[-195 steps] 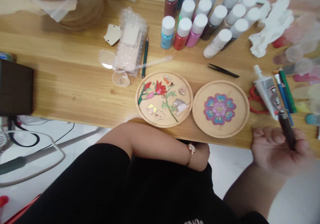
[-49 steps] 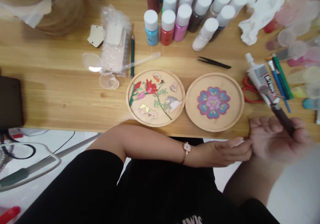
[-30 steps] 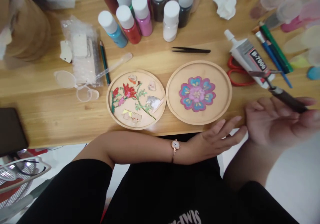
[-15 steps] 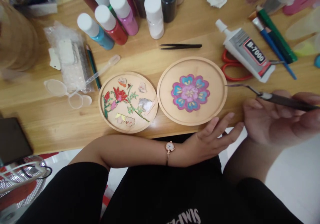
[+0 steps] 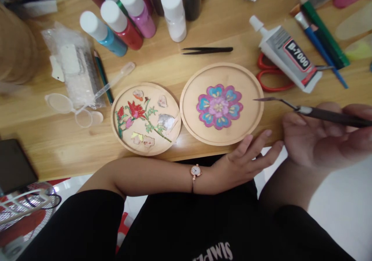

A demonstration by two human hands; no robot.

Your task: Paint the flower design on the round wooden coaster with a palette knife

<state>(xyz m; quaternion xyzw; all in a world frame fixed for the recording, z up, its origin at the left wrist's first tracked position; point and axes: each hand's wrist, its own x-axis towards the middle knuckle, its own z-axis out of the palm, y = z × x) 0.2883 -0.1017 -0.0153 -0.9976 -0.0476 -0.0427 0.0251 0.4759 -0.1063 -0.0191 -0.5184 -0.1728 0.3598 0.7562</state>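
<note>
My right hand (image 5: 316,137) holds a dark-handled palette knife (image 5: 328,114) level, and its thin metal blade reaches left over the right edge of a round wooden tray (image 5: 221,65). The tip hangs above the tray, apart from its painted pink and blue flower (image 5: 219,106). My left hand (image 5: 250,160) lies with its fingers apart near the table's front edge, holding nothing, just below that tray. A wristwatch (image 5: 195,171) sits on my left wrist. Beside the flower tray is a second wooden tray (image 5: 145,153) with painted flower pieces.
Several paint bottles (image 5: 122,24) stand at the back. Black tweezers (image 5: 207,50) lie behind the trays. To the right are a B-7000 glue tube (image 5: 286,55), red scissors (image 5: 274,83) and pens. A plastic bag (image 5: 72,69), a pipette (image 5: 114,80) and plastic cups (image 5: 72,111) lie on the left.
The palette knife has swung from pointing up-left to nearly level, its tip now over the tray. My left hand has moved away from my right. The view has tilted and shifted.
</note>
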